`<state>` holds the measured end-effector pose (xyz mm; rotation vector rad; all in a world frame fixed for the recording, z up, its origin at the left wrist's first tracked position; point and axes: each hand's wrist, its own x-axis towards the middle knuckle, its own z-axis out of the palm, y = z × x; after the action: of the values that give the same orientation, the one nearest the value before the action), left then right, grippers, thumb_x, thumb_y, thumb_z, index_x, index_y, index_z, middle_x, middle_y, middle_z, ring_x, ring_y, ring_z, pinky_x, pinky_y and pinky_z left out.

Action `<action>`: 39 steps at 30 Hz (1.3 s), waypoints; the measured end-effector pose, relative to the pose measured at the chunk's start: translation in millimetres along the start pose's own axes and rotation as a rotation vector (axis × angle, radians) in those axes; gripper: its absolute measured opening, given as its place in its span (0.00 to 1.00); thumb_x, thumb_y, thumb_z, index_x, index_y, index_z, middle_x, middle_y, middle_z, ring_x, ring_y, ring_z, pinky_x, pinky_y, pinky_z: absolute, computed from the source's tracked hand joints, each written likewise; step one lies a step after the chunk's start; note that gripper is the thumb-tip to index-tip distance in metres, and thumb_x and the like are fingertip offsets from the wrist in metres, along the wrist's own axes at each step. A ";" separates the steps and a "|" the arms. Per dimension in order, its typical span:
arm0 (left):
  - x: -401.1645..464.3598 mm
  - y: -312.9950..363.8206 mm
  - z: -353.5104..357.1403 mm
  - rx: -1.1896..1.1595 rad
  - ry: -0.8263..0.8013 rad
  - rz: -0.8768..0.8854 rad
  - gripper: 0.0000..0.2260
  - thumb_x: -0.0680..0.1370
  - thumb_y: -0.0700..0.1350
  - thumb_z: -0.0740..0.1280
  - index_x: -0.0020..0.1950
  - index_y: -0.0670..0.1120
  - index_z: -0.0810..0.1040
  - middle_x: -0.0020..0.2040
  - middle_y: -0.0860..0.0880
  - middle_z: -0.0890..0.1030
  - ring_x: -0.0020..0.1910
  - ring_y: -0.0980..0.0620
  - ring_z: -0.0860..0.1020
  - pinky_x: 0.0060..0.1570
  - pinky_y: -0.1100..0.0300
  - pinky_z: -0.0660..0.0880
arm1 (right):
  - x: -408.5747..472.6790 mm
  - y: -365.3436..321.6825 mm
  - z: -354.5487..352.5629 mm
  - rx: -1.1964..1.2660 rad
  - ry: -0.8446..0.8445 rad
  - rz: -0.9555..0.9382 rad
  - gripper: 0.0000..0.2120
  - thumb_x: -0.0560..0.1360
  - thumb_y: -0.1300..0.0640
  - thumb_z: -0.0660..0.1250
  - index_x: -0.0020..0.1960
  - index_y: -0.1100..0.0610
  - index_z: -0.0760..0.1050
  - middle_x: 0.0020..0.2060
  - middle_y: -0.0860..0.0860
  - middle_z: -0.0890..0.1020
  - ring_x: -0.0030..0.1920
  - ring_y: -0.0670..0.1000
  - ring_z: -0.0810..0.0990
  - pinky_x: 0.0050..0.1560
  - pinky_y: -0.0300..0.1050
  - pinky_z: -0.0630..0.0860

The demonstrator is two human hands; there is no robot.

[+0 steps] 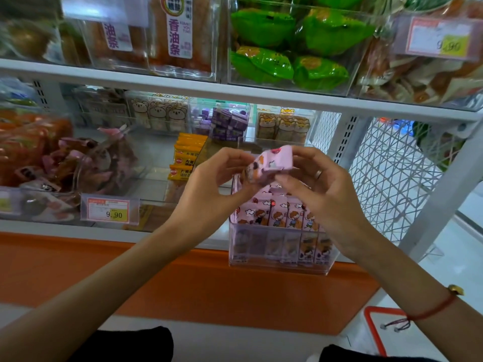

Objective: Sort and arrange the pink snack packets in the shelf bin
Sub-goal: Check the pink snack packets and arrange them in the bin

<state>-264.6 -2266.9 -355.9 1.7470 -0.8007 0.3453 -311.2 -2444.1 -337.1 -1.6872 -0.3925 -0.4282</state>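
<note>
Fingers: those of the left hand [209,184] and right hand [321,186] pinch one pink snack packet [269,165] between them, left at its lower end, right along its top and underside.
Packet held: lifted clear, just above the clear shelf bin [277,262].
Done: below the fingers, a front row of pink packets [285,215] stands upright and even.
Left: the held packet needs a slot; the rows behind are hidden by the hands, so I cannot tell how full they are.
Around: yellow packets [187,152] left of the fingers; purple boxes [227,124] beyond them; a price tag [109,209] lower left.
In the way: nothing visible; the bin's opening looks free.
</note>
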 end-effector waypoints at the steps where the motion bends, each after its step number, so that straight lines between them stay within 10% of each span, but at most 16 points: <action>1: 0.3 1.3 -1.4 -0.008 -0.034 -0.033 0.16 0.73 0.48 0.72 0.59 0.51 0.76 0.55 0.57 0.81 0.55 0.61 0.78 0.56 0.63 0.76 | 1.4 1.8 -2.9 0.067 0.023 0.061 0.20 0.67 0.55 0.69 0.58 0.54 0.75 0.51 0.48 0.84 0.55 0.47 0.81 0.56 0.42 0.78; 7: 1.7 3.4 -6.8 -0.153 -0.280 -0.287 0.13 0.71 0.57 0.65 0.55 0.61 0.77 0.48 0.66 0.82 0.49 0.66 0.80 0.42 0.73 0.75 | 4.5 7.5 -8.1 0.437 -0.026 0.280 0.14 0.74 0.61 0.61 0.59 0.59 0.75 0.49 0.51 0.82 0.53 0.48 0.79 0.56 0.40 0.78; 19: -1.8 5.8 -6.0 0.255 0.067 -0.031 0.16 0.69 0.46 0.76 0.54 0.55 0.76 0.50 0.58 0.80 0.51 0.58 0.78 0.56 0.54 0.76 | 0.6 7.1 -7.5 0.094 -0.084 0.095 0.23 0.64 0.57 0.73 0.58 0.48 0.76 0.50 0.46 0.83 0.54 0.46 0.81 0.51 0.37 0.77; 23: -2.6 9.8 -5.3 0.053 0.057 -0.129 0.19 0.68 0.55 0.73 0.56 0.54 0.76 0.52 0.59 0.81 0.50 0.61 0.81 0.52 0.59 0.79 | 2.2 10.2 -7.5 0.098 -0.117 0.194 0.34 0.63 0.52 0.73 0.68 0.46 0.68 0.57 0.43 0.80 0.58 0.46 0.79 0.58 0.44 0.77; 29: -1.2 11.3 -1.7 -0.139 0.034 -0.158 0.18 0.69 0.52 0.73 0.57 0.52 0.77 0.53 0.58 0.82 0.53 0.63 0.79 0.53 0.69 0.75 | -3.7 16.3 5.3 0.023 -0.108 0.201 0.21 0.67 0.53 0.69 0.61 0.49 0.74 0.55 0.45 0.82 0.58 0.46 0.79 0.62 0.53 0.75; 39: 5.9 7.2 -17.8 -0.372 0.264 -0.184 0.18 0.72 0.46 0.72 0.60 0.45 0.76 0.50 0.54 0.84 0.50 0.57 0.82 0.46 0.69 0.77 | 28.6 17.4 7.9 -0.050 -0.118 0.208 0.19 0.74 0.54 0.66 0.63 0.41 0.71 0.58 0.46 0.79 0.57 0.44 0.78 0.59 0.44 0.76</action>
<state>-262.2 -2253.4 -341.2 1.3782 -0.4739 0.2754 -277.4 -2438.5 -339.1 -1.7865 -0.2904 -0.1877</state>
